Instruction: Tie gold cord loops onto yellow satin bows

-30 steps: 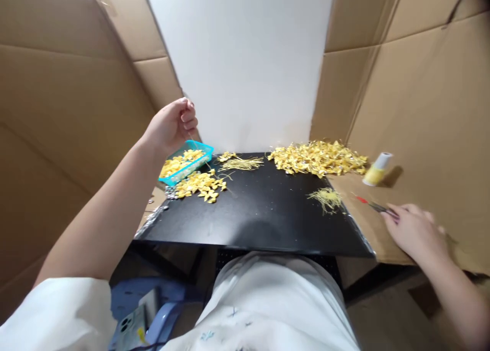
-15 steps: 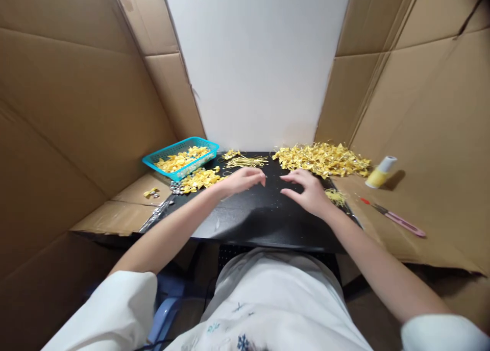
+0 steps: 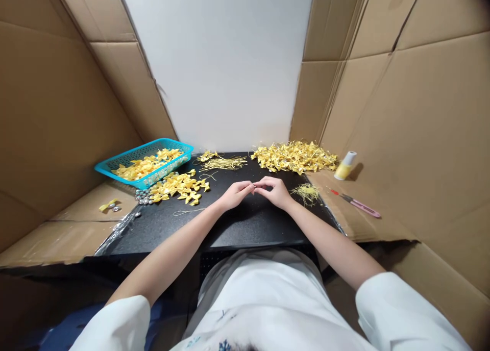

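My left hand [image 3: 234, 195] and my right hand [image 3: 276, 192] meet over the middle of the black table. Both have thumb and fingertips pinched together on something small and thin, too fine to make out. Left of my left hand lies a pile of yellow ribbon bows [image 3: 179, 186], with several round silver beads [image 3: 143, 197] at its edge. Beyond the hands is a bundle of gold-yellow cords [image 3: 224, 163]. A tangle of yellow thread ends [image 3: 306, 192] sits just right of my right hand.
A turquoise basket [image 3: 143, 148] of yellow bows stands at the back left. A large heap of yellow bows with cords [image 3: 294, 157] lies at the back right. On cardboard at the right are a yellow thread spool [image 3: 345, 166] and a pink-handled tool [image 3: 362, 206]. Cardboard walls [image 3: 432, 111] flank both sides.
My hands have come together from apart, and the fingers now pinch where they were loosely open. The camera view has shifted, so the table's things appear further left.
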